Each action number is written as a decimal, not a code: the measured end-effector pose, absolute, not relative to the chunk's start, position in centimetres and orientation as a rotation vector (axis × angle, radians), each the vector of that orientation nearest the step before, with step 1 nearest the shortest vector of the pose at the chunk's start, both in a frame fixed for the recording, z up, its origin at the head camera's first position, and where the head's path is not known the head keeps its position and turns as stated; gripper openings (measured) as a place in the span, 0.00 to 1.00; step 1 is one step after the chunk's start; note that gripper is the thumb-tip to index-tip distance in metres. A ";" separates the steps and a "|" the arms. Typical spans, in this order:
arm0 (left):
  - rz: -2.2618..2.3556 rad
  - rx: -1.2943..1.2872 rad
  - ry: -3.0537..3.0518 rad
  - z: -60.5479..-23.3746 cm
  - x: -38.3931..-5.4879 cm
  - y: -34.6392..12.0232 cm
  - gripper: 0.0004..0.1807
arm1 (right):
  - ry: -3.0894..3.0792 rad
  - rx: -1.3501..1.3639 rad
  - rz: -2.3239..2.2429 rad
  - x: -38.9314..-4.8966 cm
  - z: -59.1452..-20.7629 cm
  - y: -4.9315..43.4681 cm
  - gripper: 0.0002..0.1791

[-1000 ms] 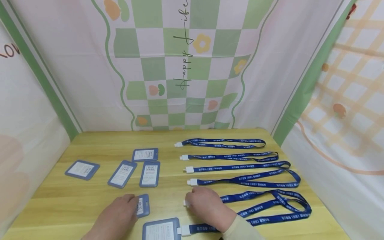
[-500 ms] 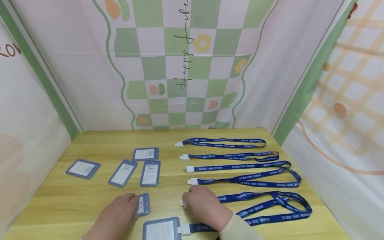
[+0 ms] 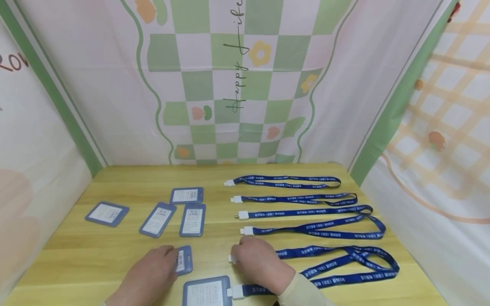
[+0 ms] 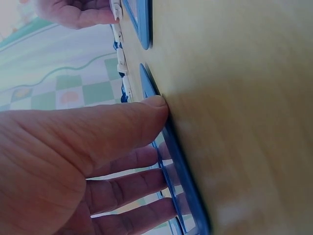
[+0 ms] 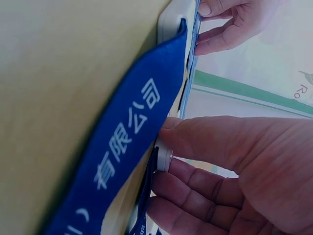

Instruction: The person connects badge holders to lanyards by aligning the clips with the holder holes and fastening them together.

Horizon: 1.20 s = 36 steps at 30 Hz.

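Observation:
In the head view my left hand point(image 3: 148, 272) grips a blue-framed ID badge holder point(image 3: 186, 260), its slotted end pointing right. The left wrist view shows the thumb point(image 4: 154, 110) on the holder's near edge and the fingers point(image 4: 142, 188) on its far side. My right hand point(image 3: 258, 261) pinches the white plastic clip point(image 5: 164, 154) of a blue lanyard point(image 3: 298, 252), a short gap away from that holder. The clip's tip point(image 3: 230, 258) pokes out left of the fingers. Nearest me, another badge holder point(image 3: 204, 293) is joined to a lanyard's white clip point(image 3: 237, 292).
Several badge holders lie farther back on the left, including one at the far left point(image 3: 107, 213) and one upright point(image 3: 192, 220). Several blue lanyards, such as the rearmost point(image 3: 287, 182), lie in rows at right, clips facing left. Patterned cloth point(image 3: 252, 85) encloses the wooden table point(image 3: 214, 174).
My right hand has shifted slightly left with the lanyard clip, nearer the badge holder. My left hand keeps its hold on the holder, almost still.

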State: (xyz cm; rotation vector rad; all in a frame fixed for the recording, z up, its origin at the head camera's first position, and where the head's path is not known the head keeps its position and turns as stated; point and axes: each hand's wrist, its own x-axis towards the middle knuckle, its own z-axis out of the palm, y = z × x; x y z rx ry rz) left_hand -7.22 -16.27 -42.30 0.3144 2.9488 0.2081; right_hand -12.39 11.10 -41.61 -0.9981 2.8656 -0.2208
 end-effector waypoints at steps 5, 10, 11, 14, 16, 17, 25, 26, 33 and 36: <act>0.225 0.318 2.938 -42.3 -7.3 -16.1 0.29 | 2.858 -0.983 -0.217 -12.4 -41.6 11.1 0.05; 0.234 0.346 2.955 -42.3 -7.2 -15.7 0.29 | 2.861 -0.980 -0.227 -12.4 -41.7 11.1 0.05; 0.235 0.352 2.960 -42.3 -7.2 -15.6 0.29 | 2.860 -0.977 -0.230 -12.4 -41.7 11.1 0.05; 0.236 0.370 2.973 -42.3 -7.2 -15.4 0.29 | 2.867 -0.982 -0.233 -12.4 -41.7 11.2 0.05; 0.236 0.378 2.980 -42.4 -7.2 -15.3 0.29 | 2.873 -0.987 -0.229 -12.3 -41.7 11.1 0.04; 0.234 0.384 2.985 -42.4 -7.2 -15.2 0.28 | 2.877 -0.990 -0.226 -12.3 -41.7 11.1 0.04; 0.236 0.423 3.018 -42.6 -7.2 -14.8 0.26 | 2.880 -0.991 -0.217 -12.3 -41.6 11.1 0.04; 0.235 0.425 3.018 -42.6 -7.2 -14.7 0.27 | 2.880 -0.995 -0.217 -12.3 -41.7 11.1 0.04; 0.219 0.447 3.033 -42.6 -7.2 -14.6 0.26 | 2.891 -1.002 -0.225 -12.2 -41.9 11.1 0.04; 0.219 0.447 3.029 -42.6 -7.2 -14.5 0.26 | 2.889 -0.994 -0.223 -12.2 -41.9 11.1 0.04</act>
